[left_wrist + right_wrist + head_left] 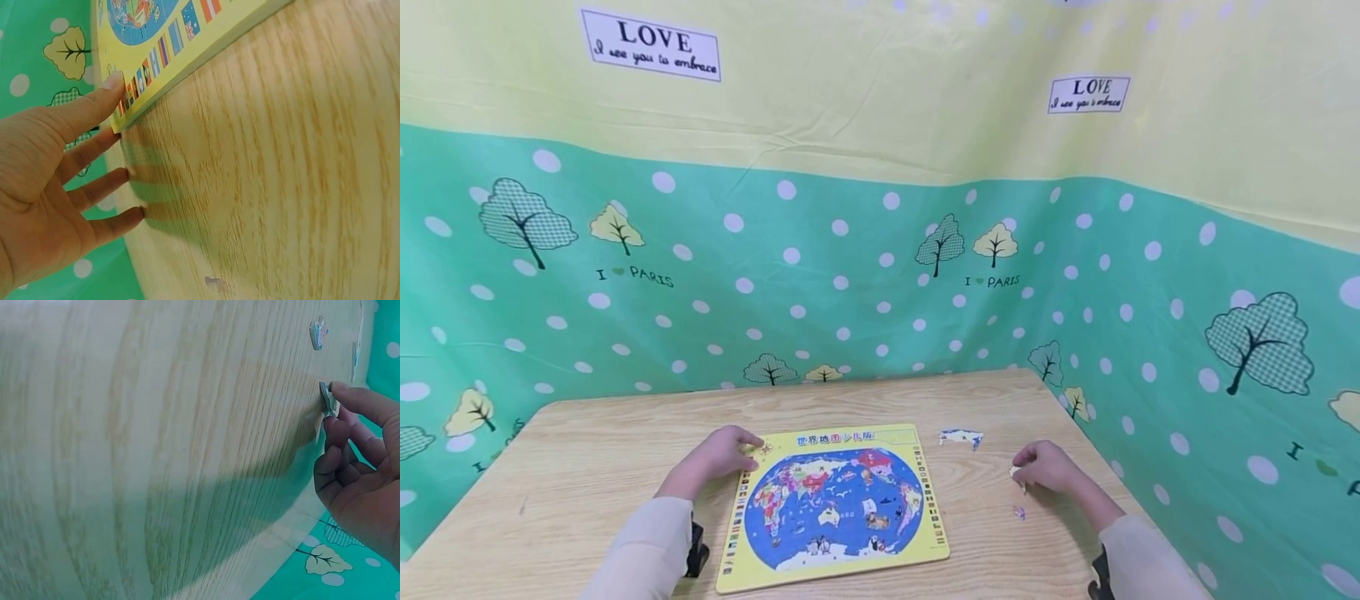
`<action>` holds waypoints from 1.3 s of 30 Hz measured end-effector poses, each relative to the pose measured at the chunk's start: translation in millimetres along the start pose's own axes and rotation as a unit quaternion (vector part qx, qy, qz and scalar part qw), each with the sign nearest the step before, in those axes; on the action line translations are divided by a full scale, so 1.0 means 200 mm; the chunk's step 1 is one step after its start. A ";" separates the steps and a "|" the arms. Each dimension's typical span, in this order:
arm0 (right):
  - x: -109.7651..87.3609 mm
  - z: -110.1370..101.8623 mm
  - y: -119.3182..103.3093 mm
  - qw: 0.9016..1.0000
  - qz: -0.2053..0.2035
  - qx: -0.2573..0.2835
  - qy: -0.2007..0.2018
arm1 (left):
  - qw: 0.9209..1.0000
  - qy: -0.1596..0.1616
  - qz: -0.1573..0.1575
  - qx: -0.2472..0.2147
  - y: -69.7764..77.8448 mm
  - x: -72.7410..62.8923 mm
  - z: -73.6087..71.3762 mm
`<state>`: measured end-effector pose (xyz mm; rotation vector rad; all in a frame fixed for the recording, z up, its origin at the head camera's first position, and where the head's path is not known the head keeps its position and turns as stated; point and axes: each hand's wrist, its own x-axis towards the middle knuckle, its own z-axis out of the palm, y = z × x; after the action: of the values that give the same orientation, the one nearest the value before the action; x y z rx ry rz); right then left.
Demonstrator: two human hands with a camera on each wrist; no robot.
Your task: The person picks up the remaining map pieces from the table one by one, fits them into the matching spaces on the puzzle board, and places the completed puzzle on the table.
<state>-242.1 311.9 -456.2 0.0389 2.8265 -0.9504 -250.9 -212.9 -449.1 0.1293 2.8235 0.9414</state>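
Note:
A yellow-bordered world map puzzle board [891,435] lies flat on the table. My left hand [726,452] is at its upper left corner. In the left wrist view the thumb [100,103] touches the board's flag-printed border, while the other fingers spread out straight beside the edge. To the right of the board, my right hand [1047,465] pinches a small puzzle piece [328,399] between thumb and fingers, close over the table. A small pinkish-purple puzzle piece [1019,512] lies just below that hand. Between the board and the hand, farther back, lies a larger white and blue puzzle piece [961,437].
The wooden table [625,467] ends in a rounded edge at the back. A green and yellow curtain [820,283] with dots and trees hangs behind it and along the right side. A small dark mark [214,283] shows on the tabletop in the left wrist view.

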 end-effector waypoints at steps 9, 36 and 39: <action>-0.01 0.00 -0.01 1.000 0.012 -0.007 0.012 | 1.000 0.000 -0.006 -0.001 0.01 0.00 0.00; 0.00 -0.02 -0.05 0.999 -0.001 0.048 0.017 | 1.000 -0.002 -0.019 -0.007 0.00 0.01 0.01; 0.00 -0.02 -0.06 0.998 -0.003 0.059 0.016 | 1.000 0.000 -0.022 -0.008 -0.01 0.01 0.01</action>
<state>-242.8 305.7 -446.1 0.0610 2.7978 -1.1274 -252.2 -213.2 -451.3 0.0651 2.8049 0.9546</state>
